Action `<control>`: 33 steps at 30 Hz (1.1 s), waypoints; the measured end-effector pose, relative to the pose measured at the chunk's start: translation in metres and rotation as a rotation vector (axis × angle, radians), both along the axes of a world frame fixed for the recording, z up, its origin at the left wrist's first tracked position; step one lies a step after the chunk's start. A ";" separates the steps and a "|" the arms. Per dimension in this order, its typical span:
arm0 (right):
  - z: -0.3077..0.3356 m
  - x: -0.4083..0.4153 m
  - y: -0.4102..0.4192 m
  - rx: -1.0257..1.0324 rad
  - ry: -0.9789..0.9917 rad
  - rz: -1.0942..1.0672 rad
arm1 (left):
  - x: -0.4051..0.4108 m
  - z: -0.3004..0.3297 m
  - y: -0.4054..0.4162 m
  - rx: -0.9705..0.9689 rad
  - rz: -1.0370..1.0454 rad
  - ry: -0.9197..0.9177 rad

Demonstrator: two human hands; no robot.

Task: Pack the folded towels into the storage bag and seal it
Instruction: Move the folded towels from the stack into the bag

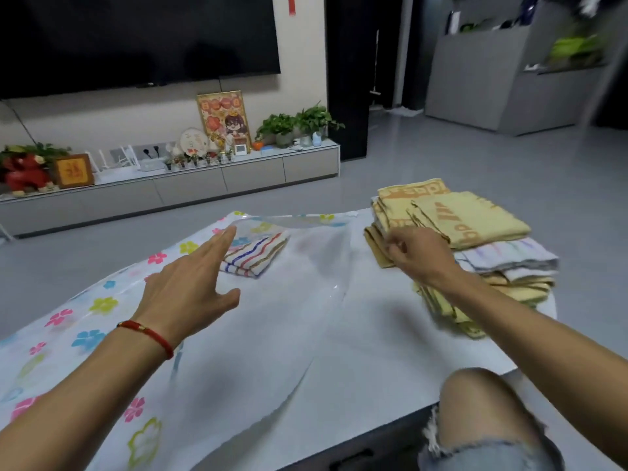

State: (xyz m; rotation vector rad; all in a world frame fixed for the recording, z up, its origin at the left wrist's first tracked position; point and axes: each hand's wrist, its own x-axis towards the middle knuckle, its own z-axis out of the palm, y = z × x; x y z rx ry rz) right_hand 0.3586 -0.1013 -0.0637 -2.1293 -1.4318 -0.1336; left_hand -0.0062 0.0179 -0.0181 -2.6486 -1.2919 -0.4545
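A clear storage bag (292, 300) with a flower-printed underside lies flat across the white table (390, 351). One folded striped towel (253, 254) rests inside it near the far end. My left hand (190, 287) hovers over the bag with fingers spread, holding nothing. On the table's right stands a pile of folded towels (475, 232), mostly yellow, with a pale striped one among them. My right hand (416, 251) is curled around the left edge of a yellow towel (377, 244) in the pile.
The table's near edge runs by my bare knee (482, 406) at the lower right. Grey floor surrounds the table. A low TV cabinet (190, 185) with plants and ornaments lines the far wall. A grey cupboard (503, 79) stands at the back right.
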 end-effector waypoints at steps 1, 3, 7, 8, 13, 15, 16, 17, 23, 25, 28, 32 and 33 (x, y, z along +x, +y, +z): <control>0.010 0.022 -0.008 0.036 -0.036 -0.079 | 0.002 0.000 0.000 -0.011 0.003 -0.003; 0.025 0.068 -0.020 0.033 -0.087 -0.263 | 0.005 0.000 -0.002 -0.041 0.010 -0.008; 0.023 0.144 -0.030 -0.300 0.072 -0.569 | 0.005 -0.002 -0.008 -0.049 0.024 -0.010; 0.020 0.154 -0.030 -0.381 0.136 -0.587 | 0.004 -0.003 -0.010 -0.047 0.028 -0.008; 0.022 0.170 -0.026 -0.360 0.003 -0.559 | 0.004 -0.010 -0.019 -0.045 0.050 0.023; 0.031 0.168 -0.024 -0.311 -0.116 -0.494 | 0.003 -0.010 -0.024 -0.049 0.061 0.023; 0.035 0.168 -0.022 -0.286 -0.093 -0.457 | 0.002 -0.010 -0.026 -0.052 0.057 0.022; 0.040 0.167 -0.020 -0.265 -0.006 -0.417 | 0.001 -0.010 -0.029 -0.058 0.052 0.021; 0.080 0.153 -0.022 -0.362 0.932 -0.142 | -0.011 -0.010 -0.041 -0.113 0.107 0.127; 0.091 0.137 -0.026 -0.349 1.027 -0.031 | -0.014 -0.011 -0.046 -0.118 0.128 0.158; 0.098 0.104 -0.035 -0.277 1.112 0.152 | -0.016 -0.006 -0.048 -0.102 0.123 0.178; 0.084 0.034 -0.043 -0.376 1.094 0.453 | -0.028 0.014 -0.037 -0.127 0.073 0.160; 0.073 0.013 -0.039 -0.413 1.124 0.517 | -0.033 0.018 -0.033 -0.155 0.054 0.170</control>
